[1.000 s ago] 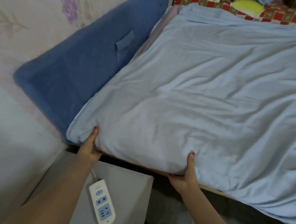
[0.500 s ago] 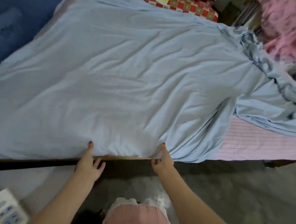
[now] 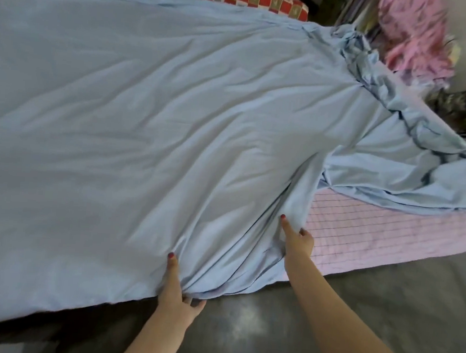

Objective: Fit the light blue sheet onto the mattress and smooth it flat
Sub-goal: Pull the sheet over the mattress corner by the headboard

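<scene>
Bare-skinned, the left hand (image 3: 175,291) is pinching the near hem of the wrinkled light blue cotton sheet (image 3: 148,115) while the right hand (image 3: 297,240) is gripping its bunched edge. That sheet is lying over most of the pink checked mattress (image 3: 360,235), its near right corner uncovered. Pulling rightward with even tension should be drawing the folds out.

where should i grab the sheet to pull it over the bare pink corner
Take the sheet by its loose edge where it runs across the pink mattress, near the right hand, coming from the near side of the bed. Its folds bunch there and slack is heaped behind it on the right, so a pull toward that corner should likely draw it over. The left hand pins the near edge.
</scene>
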